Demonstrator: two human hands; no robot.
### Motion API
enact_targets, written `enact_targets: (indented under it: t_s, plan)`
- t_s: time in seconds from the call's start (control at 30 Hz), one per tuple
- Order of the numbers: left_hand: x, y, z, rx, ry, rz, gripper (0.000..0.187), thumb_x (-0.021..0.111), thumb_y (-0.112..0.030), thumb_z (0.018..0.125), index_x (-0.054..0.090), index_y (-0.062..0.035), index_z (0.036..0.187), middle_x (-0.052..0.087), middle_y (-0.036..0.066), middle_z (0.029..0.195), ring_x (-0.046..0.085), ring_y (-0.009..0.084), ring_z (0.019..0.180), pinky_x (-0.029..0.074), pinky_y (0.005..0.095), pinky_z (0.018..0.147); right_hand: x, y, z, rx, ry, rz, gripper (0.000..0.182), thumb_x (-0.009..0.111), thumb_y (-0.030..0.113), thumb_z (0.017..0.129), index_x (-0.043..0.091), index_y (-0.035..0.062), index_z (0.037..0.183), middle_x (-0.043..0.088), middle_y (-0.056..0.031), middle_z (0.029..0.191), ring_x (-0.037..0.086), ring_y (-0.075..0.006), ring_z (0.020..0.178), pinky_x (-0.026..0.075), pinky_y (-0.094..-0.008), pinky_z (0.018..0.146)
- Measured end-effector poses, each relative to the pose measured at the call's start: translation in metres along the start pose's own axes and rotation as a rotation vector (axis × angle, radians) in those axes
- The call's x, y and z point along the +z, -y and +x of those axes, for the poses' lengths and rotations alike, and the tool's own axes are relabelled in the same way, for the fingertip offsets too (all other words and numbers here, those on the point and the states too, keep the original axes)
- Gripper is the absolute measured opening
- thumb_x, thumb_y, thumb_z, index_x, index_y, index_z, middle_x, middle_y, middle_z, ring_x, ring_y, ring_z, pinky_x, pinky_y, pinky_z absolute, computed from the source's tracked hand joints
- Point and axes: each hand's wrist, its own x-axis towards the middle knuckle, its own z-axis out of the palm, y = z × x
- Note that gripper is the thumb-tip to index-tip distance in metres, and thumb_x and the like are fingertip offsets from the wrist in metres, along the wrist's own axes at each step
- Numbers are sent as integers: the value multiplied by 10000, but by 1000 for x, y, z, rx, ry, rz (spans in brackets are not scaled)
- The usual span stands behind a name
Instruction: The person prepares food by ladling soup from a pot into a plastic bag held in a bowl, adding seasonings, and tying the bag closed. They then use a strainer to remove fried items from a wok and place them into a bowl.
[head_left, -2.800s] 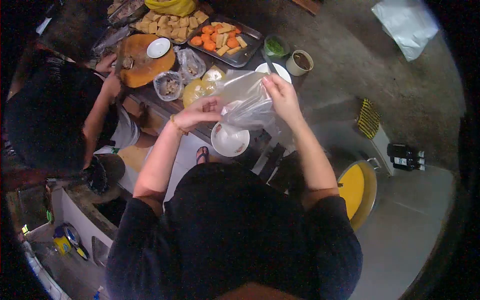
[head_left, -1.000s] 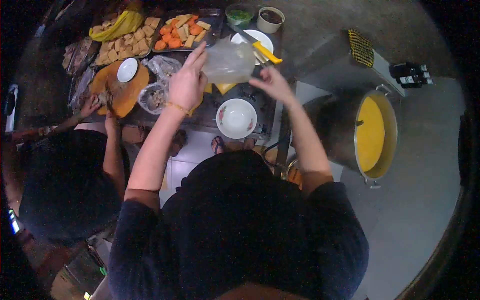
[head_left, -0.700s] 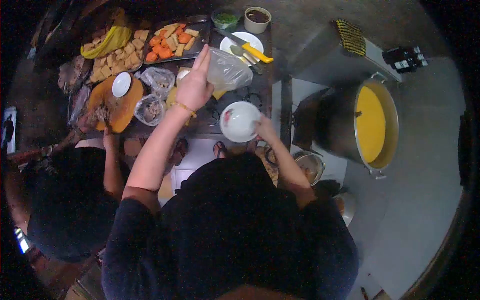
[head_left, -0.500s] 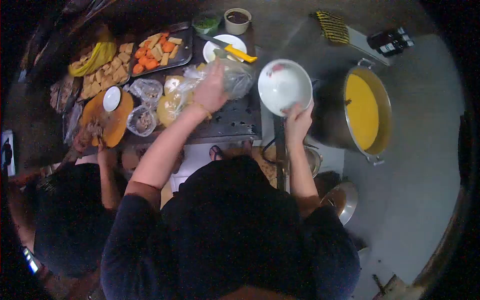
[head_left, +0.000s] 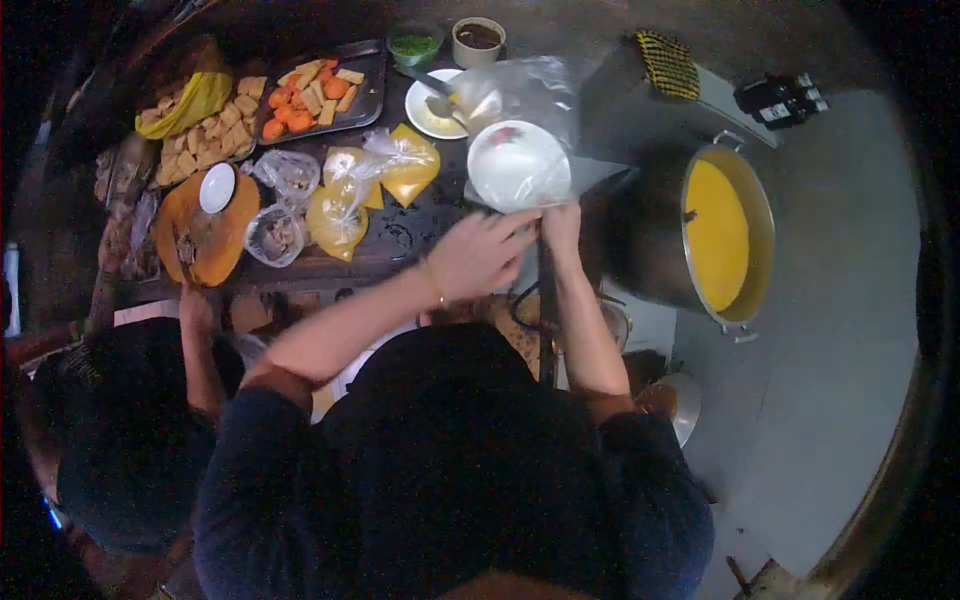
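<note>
A white bowl (head_left: 515, 160) with a reddish mark inside is held up in front of me. My right hand (head_left: 562, 232) is closed at its lower right rim. A clear plastic bag (head_left: 540, 85) spreads behind the bowl and out to its right, with its film overlapping the lower rim. My left hand (head_left: 485, 258), somewhat blurred, has its bent fingers at the bag's edge just under the bowl, close beside my right hand. Left of the bowl, tied clear bags of yellow liquid (head_left: 408, 170) lie on the dark table (head_left: 395, 262).
To the right stands a large pot (head_left: 765, 240) of yellow liquid. A white plate (head_left: 420, 115) with a knife, a tray (head_left: 372, 100) of orange and tan pieces, and a sauce tub (head_left: 478, 58) sit at the back. At left, a co-worker's hand (head_left: 195, 310) is by a round board (head_left: 235, 245).
My left hand has come from over the bags on the table to below the bowl, bringing a clear plastic bag. My right hand and the bowl have moved left.
</note>
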Motion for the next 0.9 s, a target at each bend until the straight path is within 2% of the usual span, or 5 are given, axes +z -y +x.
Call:
enact_targets:
  t_s: [0.07,0.13,0.5,0.7,0.9]
  plan:
    - [31,-2,-26,-195,-5,-176,331,551,-173,782,470,-25,1067,501,93,1075,577,255,760,473,309,556,9,-1,-2,363,42,147,199,448,107,786,567,-11,677,578,-97,593,485,-123,387,362,-250,346]
    - [48,-1,-33,-982,-150,-1065,299,534,-228,828,469,-14,1028,527,100,1026,574,196,782,484,289,582,23,-10,-7,340,45,233,208,432,111,813,564,-21,721,571,-90,570,496,-124,397,369,-251,352]
    - [48,66,-35,-1069,-1046,-1578,323,536,-24,757,494,-8,1077,569,96,975,587,201,812,501,297,642,44,50,-6,318,431,-7,238,549,167,784,557,-53,876,599,-159,806,565,-186,577,462,-313,540]
    - [57,78,-28,-1208,-834,-1367,285,526,-18,737,530,-2,1021,585,93,901,582,177,740,475,281,570,51,90,5,-765,-131,-911,257,581,164,744,500,44,956,477,-214,1073,449,-379,997,365,-414,847]
    - [73,94,-23,-1070,-738,-1427,262,520,-58,737,542,-14,994,587,61,847,574,150,698,461,264,545,32,105,-5,-189,382,-616,244,564,214,775,477,19,893,556,-189,761,546,-386,742,426,-431,671]
